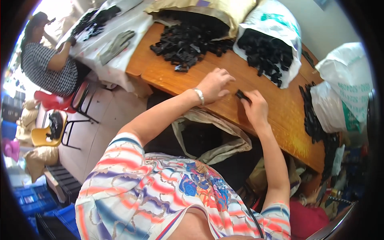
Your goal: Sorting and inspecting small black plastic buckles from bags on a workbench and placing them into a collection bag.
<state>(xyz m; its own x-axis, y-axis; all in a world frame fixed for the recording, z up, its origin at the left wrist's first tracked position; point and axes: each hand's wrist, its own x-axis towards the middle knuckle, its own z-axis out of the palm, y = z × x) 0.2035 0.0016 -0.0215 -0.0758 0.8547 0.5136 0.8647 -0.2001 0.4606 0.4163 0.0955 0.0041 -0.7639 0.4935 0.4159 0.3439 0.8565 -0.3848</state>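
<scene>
Between the thumb and fingers of my right hand (257, 107) is a small black plastic piece (241, 95), held just above the wooden table (272, 110). My left hand (214, 85) hovers over the table's near edge with its fingers apart and nothing in them. Beyond it lies a heap of small black parts (182, 45), spilling from a large tan sack (224, 14). An open sack with a beige rim (230, 154) sits below my hands, at the table's edge. Its inside is too dark to make out.
A white bag (294, 30) of black pieces lies open at the back. Long black strips (310, 116) lie beside white plastic bags (344, 84) on the right. At the far left, a person (50, 68) sits at a white-covered table with a grey glove (118, 46) on it.
</scene>
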